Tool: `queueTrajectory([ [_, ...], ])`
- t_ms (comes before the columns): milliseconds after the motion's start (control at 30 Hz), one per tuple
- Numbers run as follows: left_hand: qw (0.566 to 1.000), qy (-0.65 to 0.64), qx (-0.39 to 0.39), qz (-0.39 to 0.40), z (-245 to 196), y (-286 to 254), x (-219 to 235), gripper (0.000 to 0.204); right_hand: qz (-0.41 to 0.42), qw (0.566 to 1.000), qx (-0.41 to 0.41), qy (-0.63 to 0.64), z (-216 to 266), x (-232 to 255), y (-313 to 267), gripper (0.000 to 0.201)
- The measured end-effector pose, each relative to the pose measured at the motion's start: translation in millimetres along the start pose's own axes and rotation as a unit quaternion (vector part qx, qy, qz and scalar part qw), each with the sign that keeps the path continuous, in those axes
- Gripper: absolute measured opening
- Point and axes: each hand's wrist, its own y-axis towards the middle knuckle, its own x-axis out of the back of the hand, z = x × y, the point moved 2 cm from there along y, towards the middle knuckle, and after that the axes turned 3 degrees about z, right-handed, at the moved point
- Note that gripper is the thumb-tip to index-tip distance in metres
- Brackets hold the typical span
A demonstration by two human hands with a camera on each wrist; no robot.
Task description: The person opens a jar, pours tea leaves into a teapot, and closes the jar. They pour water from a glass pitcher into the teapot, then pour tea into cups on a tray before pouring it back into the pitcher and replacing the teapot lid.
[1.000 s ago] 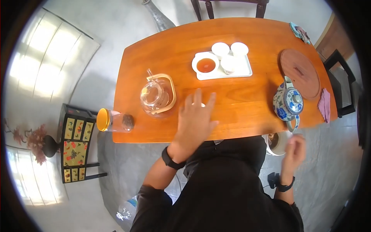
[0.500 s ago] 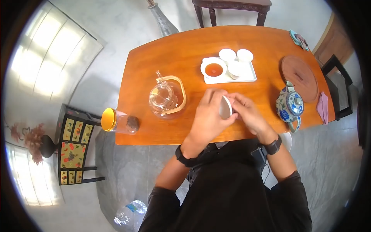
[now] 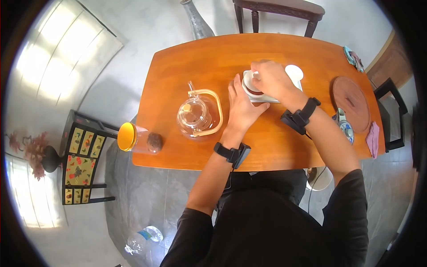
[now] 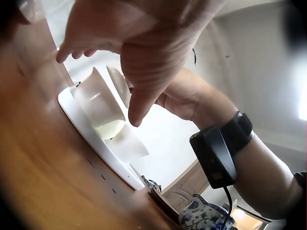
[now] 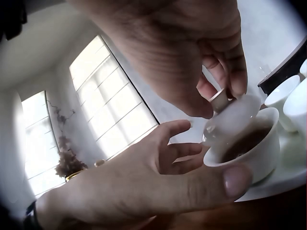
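My right hand [image 3: 275,82] pinches the knob of a white lid [image 5: 232,117], which tilts over a white bowl [image 5: 266,155] of dark tea [image 5: 245,143]. The bowl stands on a white tray [image 4: 91,139]. Around the near left side of the bowl, my left hand [image 3: 243,107] has its fingers and thumb spread; whether it touches the rim I cannot tell. In the head view my right hand partly covers the lid and the bowl. White cups stand on the tray, one cup [image 3: 294,72] showing at its right end.
Left of my hands stands a glass teapot [image 3: 192,116], with a yellow-lidded jar [image 3: 141,139] lying farther left. At the right are a round brown board [image 3: 351,100], a blue-and-white teapot [image 3: 345,129] partly behind my right forearm, and a pink cloth [image 3: 373,140].
Both hands have moved forward from the near middle of the table to the tray. The white piece that was between them is now a lid in my right hand, over the bowl.
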Motion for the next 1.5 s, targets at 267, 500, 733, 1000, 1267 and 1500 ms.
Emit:
queueTrajectory([
  [267, 0.999, 0.031, -0.031, 0.002, 10.8, 14.3, -12.2, 0.107, -0.001, 1.0, 0.014, 0.014, -16.5, -23.7, 1.2, 0.026],
  [500, 0.992, 0.092, -0.08, 0.012, 8.8, 33.2, -18.8, 0.09, -0.072, 0.992, 0.004, 0.108, -29.5, 1.5, -15.3, 0.024],
  [733, 0.983, 0.166, -0.079, 0.0, 3.6, 34.9, -19.9, 0.077, -0.109, 0.966, -0.098, 0.215, -41.3, 26.4, -77.1, 0.021],
  [1000, 0.988, 0.138, -0.074, 0.004, 2.0, 24.7, -7.7, 0.071, -0.089, 0.968, -0.079, 0.221, -34.0, 12.9, -95.2, 0.026],
  [1267, 0.989, 0.086, -0.118, -0.005, -56.5, 9.1, 24.2, 0.068, -0.1, 0.949, 0.033, 0.296, -14.8, -5.5, -94.2, 0.078],
  [1500, 0.984, 0.067, -0.136, 0.089, -113.5, 42.0, 33.9, 0.078, -0.132, 0.897, 0.057, 0.418, -44.5, 24.3, -71.6, 0.076],
])
